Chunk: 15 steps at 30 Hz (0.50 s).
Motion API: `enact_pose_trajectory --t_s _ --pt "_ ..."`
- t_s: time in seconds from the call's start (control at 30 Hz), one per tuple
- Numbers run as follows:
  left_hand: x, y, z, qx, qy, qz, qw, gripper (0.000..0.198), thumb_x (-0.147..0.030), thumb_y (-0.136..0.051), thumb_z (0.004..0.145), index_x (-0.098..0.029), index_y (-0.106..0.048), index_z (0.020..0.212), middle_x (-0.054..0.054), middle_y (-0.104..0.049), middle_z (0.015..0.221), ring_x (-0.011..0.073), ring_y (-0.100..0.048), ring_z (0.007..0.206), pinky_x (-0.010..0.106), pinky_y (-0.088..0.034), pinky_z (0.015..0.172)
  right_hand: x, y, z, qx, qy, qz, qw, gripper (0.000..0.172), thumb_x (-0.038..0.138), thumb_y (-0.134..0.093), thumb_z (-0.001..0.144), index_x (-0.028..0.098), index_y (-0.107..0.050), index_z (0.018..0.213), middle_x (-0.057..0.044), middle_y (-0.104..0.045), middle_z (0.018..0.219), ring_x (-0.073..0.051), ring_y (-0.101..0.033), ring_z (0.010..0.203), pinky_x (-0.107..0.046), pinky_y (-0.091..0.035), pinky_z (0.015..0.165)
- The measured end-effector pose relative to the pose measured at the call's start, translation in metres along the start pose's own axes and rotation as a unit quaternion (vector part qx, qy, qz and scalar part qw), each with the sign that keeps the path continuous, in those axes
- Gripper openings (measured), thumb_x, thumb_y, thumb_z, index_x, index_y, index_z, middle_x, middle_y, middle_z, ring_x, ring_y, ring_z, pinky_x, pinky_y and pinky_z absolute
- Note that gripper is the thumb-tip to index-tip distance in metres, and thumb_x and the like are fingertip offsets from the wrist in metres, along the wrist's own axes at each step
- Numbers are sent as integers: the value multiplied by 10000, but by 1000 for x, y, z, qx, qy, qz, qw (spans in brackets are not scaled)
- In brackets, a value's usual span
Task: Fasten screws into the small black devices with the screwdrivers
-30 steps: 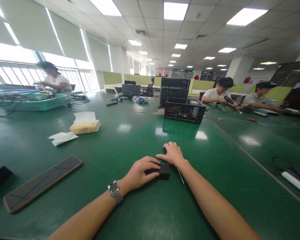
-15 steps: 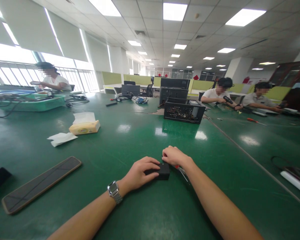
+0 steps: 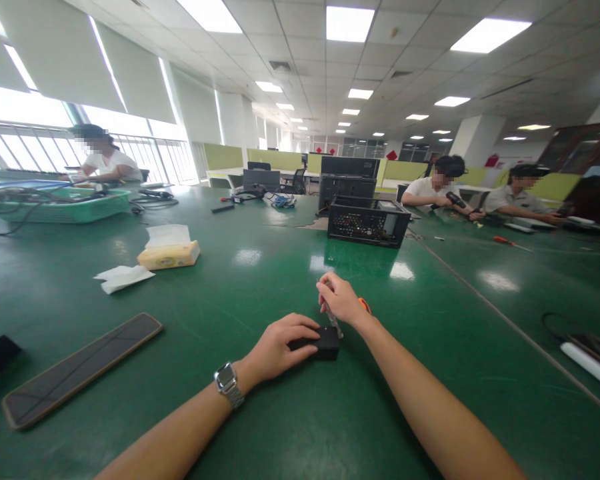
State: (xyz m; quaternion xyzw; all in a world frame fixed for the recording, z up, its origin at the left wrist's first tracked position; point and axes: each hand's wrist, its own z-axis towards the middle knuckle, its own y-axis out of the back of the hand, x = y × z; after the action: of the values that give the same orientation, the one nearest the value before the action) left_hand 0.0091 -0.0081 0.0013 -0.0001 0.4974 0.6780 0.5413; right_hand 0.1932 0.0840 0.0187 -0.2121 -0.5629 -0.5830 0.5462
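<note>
A small black box (image 3: 325,342) lies on the green table (image 3: 260,280) in front of me. My left hand (image 3: 279,347), with a metal watch on the wrist, is closed over the box's left side and holds it down. My right hand (image 3: 341,300) is raised just above the box, closed round a screwdriver (image 3: 334,320) with an orange-red handle; the metal shaft points down at the box's top right corner.
A long flat dark pad (image 3: 77,369) lies at the left, with a tissue pack (image 3: 169,253) and loose tissue behind it. A black computer case (image 3: 367,220) stands farther back. Cables and a white bar (image 3: 587,360) lie at the right. Other people sit at the far edges.
My right hand picked the screwdriver up off the table beside the box, lifted and turned it tip-down over the box. The left hand stayed on the box.
</note>
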Motion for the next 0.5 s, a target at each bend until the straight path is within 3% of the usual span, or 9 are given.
enact_pose_trajectory --t_s 0.1,0.23,0.33,0.5 --pt "-1 0 0 -1 1 -1 1000 191 -269 -631 856 -205 -694 1024 89 -657 1119 193 -610 1029 341 -499 914 -9 -6 4 -35 -105 94 989 131 343 -486 854 218 -464 822 80 -537 527 -93 -514 363 -180 -351 367" --pt "-3 1 0 -1 3 -4 1000 183 -266 -633 855 -205 -694 1016 87 -660 1113 191 -611 1021 343 -498 913 -28 -11 3 -67 -192 114 972 93 271 -520 796 196 -484 755 94 -444 464 -64 -396 298 -167 -252 302" --pt "-1 1 0 -1 5 -2 1000 186 -268 -633 855 -207 -694 1020 87 -658 1116 191 -609 1020 347 -496 914 -36 -12 0 -68 -213 124 967 122 283 -519 802 172 -563 826 80 -458 513 -53 -396 320 -164 -247 304" --pt "1 0 0 4 7 -2 1000 200 -274 -630 858 -208 -693 1036 90 -653 1124 192 -603 1030 346 -495 921 -24 -5 -1 -40 -216 102 970 354 372 -377 909 177 -610 1091 57 -490 546 -64 -403 343 -176 -275 331"
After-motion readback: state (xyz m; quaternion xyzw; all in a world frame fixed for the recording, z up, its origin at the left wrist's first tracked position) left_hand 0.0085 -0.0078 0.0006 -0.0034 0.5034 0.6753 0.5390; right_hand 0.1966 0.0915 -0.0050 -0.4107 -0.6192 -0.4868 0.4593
